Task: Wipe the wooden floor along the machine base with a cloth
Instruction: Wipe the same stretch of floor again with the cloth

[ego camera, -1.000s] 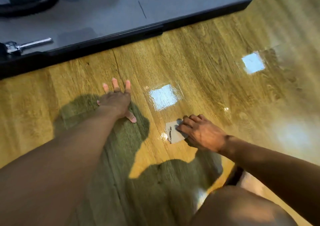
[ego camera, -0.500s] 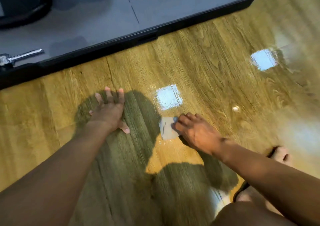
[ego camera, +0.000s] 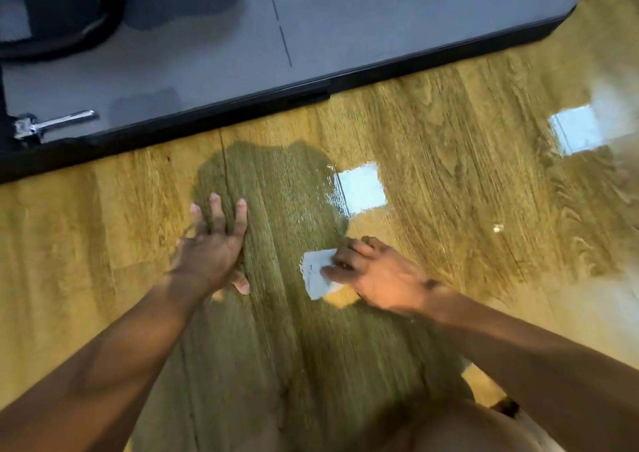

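While the left hand (ego camera: 211,254) lies flat on the floor (ego camera: 449,182) with its fingers (ego camera: 218,216) spread wide, I see the right hand (ego camera: 377,275) pressing a small white cloth (ego camera: 316,275) down, fingers curled over its right edge. The cloth sits between both hands, well short of the grey base (ego camera: 380,19). A metal pin (ego camera: 55,124) lies on the base, far left.

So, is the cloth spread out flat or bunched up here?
The cloth lies flat on the wooden floor, its right part under the curled fingers of the right hand. Folded in layers or single: cannot tell.
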`<state>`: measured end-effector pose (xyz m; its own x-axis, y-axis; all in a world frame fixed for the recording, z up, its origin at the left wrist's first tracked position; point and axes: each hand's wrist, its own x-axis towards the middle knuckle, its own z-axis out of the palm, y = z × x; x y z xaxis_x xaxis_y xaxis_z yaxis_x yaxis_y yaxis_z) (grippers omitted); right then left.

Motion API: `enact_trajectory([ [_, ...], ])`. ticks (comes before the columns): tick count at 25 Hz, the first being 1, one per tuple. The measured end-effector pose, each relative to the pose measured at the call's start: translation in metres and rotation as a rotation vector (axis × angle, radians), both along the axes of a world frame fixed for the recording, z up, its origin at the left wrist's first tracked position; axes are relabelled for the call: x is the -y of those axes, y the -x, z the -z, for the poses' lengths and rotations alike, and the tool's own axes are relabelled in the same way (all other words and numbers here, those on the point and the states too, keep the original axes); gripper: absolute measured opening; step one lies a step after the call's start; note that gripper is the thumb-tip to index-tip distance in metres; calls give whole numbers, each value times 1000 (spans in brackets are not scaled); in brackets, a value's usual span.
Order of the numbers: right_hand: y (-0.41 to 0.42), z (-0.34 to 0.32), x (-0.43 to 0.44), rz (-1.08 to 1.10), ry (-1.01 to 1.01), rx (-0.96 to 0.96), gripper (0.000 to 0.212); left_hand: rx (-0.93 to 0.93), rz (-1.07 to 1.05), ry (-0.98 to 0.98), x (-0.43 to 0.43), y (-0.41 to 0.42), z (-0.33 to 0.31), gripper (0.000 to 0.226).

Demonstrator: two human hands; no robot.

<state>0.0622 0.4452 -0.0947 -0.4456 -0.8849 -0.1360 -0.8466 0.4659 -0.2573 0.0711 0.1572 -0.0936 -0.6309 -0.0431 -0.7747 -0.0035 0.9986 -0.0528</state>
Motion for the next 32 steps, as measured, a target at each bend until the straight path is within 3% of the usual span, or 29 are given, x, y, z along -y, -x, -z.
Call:
enact_trajectory([
  [2,36,3,-2,-119,-13,1,40,12,15,18,-2,1,-1,151],
  [6,131,14,24,366,-45,-18,34,26,15,58,-2,2,-2,149],
  [8,130,17,33,473,-64,-35,33,6,52,62,-1,2,-6,146],
  [9,117,18,32,448,-25,-45,32,14,48,58,-2,2,-9,145],
  [11,81,20,17,194,47,-6,35,18,22,64,-4,0,-12,142],
  [13,93,15,-3,-81,47,56,34,-21,-2,45,-9,6,-13,132],
  [14,116,10,-7,-119,41,125,29,-58,-16,15,-14,14,-12,126],
  [17,199,14,3,150,1,-20,29,-223,-91,-87,-41,54,-8,124],
  [20,203,22,15,505,-18,-75,32,-137,-210,-84,-73,94,-4,135],
  [23,156,25,-1,217,12,-74,30,-66,-206,-29,-88,105,2,141],
  [25,177,21,-8,8,1,-65,34,-72,-198,-28,-86,102,3,142],
  [26,198,21,-4,39,-28,-78,37,-68,-194,-32,-84,102,3,141],
  [29,222,22,10,406,-26,-106,35,-53,-189,-59,-84,103,0,139],
  [30,206,23,6,435,-7,-107,33,-52,-182,-59,-84,103,0,139],
  [32,148,26,-15,273,37,-34,40,-44,-170,-41,-83,104,0,140],
])
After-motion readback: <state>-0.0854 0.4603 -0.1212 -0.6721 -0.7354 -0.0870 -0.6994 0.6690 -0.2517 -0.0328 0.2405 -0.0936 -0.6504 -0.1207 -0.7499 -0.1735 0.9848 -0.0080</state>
